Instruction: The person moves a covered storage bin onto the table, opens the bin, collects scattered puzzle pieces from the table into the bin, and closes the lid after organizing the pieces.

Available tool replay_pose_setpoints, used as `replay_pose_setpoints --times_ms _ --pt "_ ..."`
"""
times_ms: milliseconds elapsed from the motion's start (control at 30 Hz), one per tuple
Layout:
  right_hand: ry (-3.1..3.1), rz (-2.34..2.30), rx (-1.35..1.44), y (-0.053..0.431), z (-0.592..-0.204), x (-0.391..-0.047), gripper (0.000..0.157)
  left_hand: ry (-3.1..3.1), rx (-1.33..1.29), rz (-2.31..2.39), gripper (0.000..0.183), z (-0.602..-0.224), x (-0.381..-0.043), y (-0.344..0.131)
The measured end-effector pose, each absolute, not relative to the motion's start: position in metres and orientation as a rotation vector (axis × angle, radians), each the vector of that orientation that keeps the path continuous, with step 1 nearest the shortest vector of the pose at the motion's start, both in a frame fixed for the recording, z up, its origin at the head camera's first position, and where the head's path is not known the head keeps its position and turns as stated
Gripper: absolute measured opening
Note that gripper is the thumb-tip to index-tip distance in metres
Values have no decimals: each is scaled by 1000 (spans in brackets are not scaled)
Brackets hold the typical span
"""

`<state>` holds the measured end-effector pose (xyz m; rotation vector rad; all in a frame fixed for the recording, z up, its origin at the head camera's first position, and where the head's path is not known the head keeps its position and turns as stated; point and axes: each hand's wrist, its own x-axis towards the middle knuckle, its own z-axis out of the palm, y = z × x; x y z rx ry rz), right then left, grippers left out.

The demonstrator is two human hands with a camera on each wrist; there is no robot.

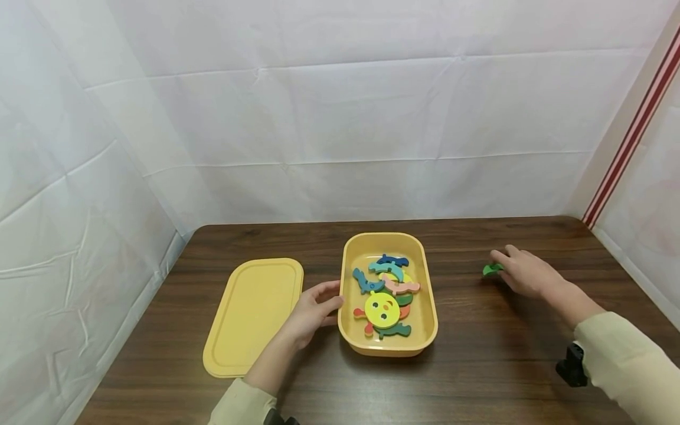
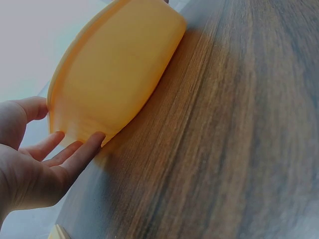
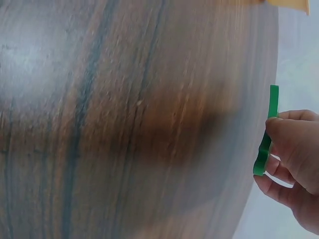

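Observation:
A yellow tub (image 1: 348, 260) stands in the middle of the table, with several flat coloured pieces lying in it. On top of them is a yellow round smiling face piece (image 1: 382, 310) with red-tipped parts. My left hand (image 1: 316, 311) rests against the tub's left side. In the left wrist view the fingertips (image 2: 97, 137) touch its outer wall and the thumb lies at the rim. Off to the right, my right hand (image 1: 526, 271) pinches a thin curved green piece (image 3: 271, 104) between thumb and fingers, above the tabletop.
A yellow lid (image 1: 255, 319) lies flat on the table, left of the tub and beside the left forearm. The dark wooden table (image 1: 462, 366) ends at white cloth (image 1: 350, 118) hung behind it and along both sides.

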<state>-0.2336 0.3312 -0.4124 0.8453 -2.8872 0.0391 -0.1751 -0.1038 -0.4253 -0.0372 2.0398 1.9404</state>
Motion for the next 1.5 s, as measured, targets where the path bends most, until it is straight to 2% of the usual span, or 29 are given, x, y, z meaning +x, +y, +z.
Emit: replay_pose_setpoints --times_ms 1500 --pt "-2697 -88 1107 256 -365 -213 32 2034 -11 1947 46 -424 -174 -105"
